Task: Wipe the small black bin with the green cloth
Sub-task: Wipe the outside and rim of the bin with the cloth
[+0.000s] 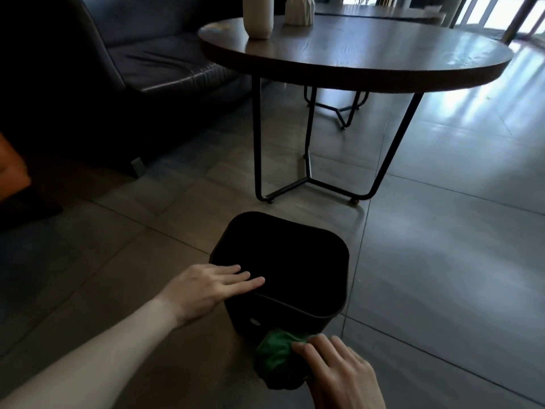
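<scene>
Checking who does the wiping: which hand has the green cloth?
The right hand presses the green cloth against the black bin; the left hand is bare.

At lower centre of the frame we see the small black bin (283, 270) upright on the tiled floor (442, 261). Our left hand (206, 286) lies flat over its left rim, fingers extended across the opening. Our right hand (339, 370), at the bottom edge, presses the bunched green cloth (277, 358) against the bin's near outer wall. A round wooden table (368, 51) occupies the upper right.
</scene>
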Motion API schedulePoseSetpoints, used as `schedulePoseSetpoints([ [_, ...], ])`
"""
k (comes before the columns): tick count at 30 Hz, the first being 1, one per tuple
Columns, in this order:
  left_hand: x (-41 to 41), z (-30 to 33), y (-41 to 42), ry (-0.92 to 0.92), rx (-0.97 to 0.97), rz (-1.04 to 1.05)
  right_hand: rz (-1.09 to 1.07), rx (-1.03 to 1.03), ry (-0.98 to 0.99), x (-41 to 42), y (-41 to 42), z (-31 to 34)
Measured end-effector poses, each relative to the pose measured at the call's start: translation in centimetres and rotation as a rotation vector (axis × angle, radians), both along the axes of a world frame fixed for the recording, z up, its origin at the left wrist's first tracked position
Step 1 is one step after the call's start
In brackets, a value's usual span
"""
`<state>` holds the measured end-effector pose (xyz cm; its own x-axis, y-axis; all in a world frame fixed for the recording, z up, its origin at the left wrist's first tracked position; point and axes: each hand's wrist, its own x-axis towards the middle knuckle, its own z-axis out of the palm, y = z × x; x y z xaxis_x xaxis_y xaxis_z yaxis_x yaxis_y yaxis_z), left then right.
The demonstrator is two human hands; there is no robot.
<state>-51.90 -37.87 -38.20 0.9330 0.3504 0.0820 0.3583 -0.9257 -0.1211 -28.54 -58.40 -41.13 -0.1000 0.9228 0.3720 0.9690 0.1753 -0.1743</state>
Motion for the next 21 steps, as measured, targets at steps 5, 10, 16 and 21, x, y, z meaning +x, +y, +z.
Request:
schedulePoseSetpoints([
  [5, 1.8, 0.2, -1.4, -0.036, -0.124, 0.038, 0.009, 0.047, 0.007, 1.5, -0.3, 0.8],
  [10, 4.6, 1.6, -2.3, -0.133, -0.215, 0.148, 0.018, 0.138, -0.012, 3.0, -0.7, 1.8],
  [16, 4.6, 0.9, -2.0, -0.289, -0.255, 0.298, -0.089, 0.209, 0.034, 4.4, 0.1, 3.3],
  [21, 5.7, -0.4, -0.5, -0.318, -0.24, 0.313, -0.096, 0.307, 0.022, 2.7, 4.5, 3.9],
])
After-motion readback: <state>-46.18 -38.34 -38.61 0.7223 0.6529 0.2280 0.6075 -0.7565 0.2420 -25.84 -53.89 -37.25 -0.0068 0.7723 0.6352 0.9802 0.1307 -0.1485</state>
